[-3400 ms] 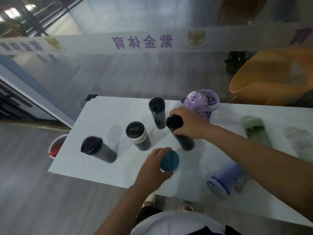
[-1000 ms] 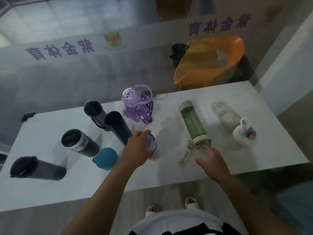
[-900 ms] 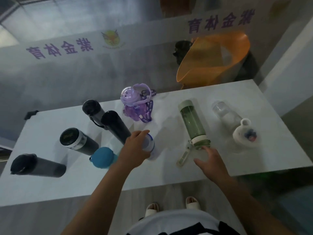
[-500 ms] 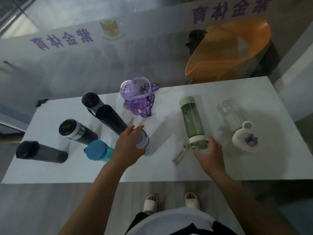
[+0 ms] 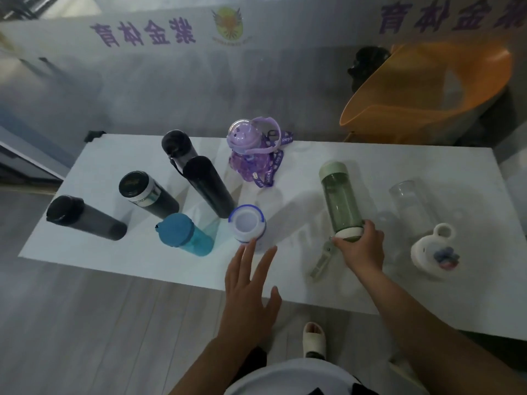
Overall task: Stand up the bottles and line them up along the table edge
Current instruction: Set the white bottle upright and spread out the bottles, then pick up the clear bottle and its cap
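On the white table (image 5: 85,252) several bottles stand upright: a dark grey one (image 5: 85,218) at the left, a black one with a silver band (image 5: 147,193), a teal one (image 5: 185,233), two tall black ones (image 5: 208,186) (image 5: 176,143), a purple one with a strap (image 5: 251,152), and a white-lidded one (image 5: 248,226). My left hand (image 5: 251,283) is open, just in front of the white-lidded bottle and not touching it. A green bottle (image 5: 340,201) lies on its side. My right hand (image 5: 360,246) grips its white near end. A clear bottle (image 5: 410,203) with a white lid (image 5: 433,252) lies at the right.
An orange chair (image 5: 427,81) stands beyond the table's far right corner. A glass wall with purple lettering (image 5: 142,32) runs behind the table. My feet (image 5: 313,337) are under the near edge on a grey plank floor.
My left hand has let go of the white-lidded bottle and drawn back toward me, fingers spread. My right hand has closed on the green bottle's near end.
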Demonstrator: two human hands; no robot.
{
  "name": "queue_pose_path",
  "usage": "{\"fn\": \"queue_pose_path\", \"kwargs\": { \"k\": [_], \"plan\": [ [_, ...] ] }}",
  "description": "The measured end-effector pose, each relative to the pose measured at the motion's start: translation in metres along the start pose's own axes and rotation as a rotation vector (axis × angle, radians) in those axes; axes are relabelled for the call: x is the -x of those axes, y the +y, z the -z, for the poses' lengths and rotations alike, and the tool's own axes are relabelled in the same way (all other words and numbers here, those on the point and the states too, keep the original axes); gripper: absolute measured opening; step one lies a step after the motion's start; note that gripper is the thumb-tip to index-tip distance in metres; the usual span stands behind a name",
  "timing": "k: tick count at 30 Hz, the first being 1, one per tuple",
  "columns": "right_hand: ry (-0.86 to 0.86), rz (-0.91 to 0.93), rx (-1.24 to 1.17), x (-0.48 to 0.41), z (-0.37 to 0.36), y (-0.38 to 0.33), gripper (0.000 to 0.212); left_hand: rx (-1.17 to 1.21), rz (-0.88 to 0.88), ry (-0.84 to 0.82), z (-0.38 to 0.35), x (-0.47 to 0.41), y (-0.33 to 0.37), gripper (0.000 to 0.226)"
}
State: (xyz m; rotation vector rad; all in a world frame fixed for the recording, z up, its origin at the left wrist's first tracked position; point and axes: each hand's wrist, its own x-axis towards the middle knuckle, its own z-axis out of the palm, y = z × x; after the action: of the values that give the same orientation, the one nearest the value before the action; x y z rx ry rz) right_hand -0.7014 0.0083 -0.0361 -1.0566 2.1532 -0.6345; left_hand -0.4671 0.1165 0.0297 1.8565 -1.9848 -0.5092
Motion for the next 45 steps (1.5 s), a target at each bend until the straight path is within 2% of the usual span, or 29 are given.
{"fn": "queue_pose_path", "kwargs": {
  "k": [6, 10, 13, 19, 23, 31, 34, 38, 42, 45],
  "plan": [
    [0.095, 0.298, 0.194, -0.015, 0.057, -0.073, 0.074, -0.021, 0.029, 0.021, 0.016, -0.026, -0.012, 0.083],
    [0.005, 0.444, 0.306, -0.028, 0.080, -0.148, 0.076, -0.068, 0.004, -0.034, 0.024, -0.044, -0.016, 0.084],
    [-0.082, 0.490, 0.367, -0.021, 0.078, -0.183, 0.073, -0.118, -0.043, -0.098, 0.028, -0.053, -0.020, 0.082],
    [-0.178, 0.472, 0.492, 0.011, 0.059, -0.194, 0.074, -0.191, -0.146, -0.191, 0.044, -0.058, -0.028, 0.080],
    [-0.156, 0.437, 0.560, 0.027, 0.039, -0.187, 0.075, -0.195, -0.200, -0.253, 0.055, -0.063, -0.038, 0.079],
    [-0.153, 0.338, 0.358, 0.040, 0.034, -0.175, 0.088, -0.136, -0.291, -0.312, 0.066, -0.077, -0.058, 0.077],
    [-0.077, 0.346, 0.257, 0.053, 0.046, -0.172, 0.091, -0.060, -0.330, -0.259, 0.069, -0.083, -0.055, 0.072],
    [0.129, 0.341, 0.140, 0.086, 0.087, -0.159, 0.075, 0.102, -0.366, -0.244, 0.070, -0.084, -0.028, 0.062],
    [0.257, 0.264, 0.062, 0.104, 0.147, -0.123, 0.060, 0.271, -0.581, -0.110, 0.055, -0.075, 0.001, 0.056],
    [0.305, 0.156, 0.022, 0.096, 0.186, -0.082, 0.051, 0.266, -0.614, -0.168, 0.038, -0.075, 0.019, 0.056]
  ]
}}
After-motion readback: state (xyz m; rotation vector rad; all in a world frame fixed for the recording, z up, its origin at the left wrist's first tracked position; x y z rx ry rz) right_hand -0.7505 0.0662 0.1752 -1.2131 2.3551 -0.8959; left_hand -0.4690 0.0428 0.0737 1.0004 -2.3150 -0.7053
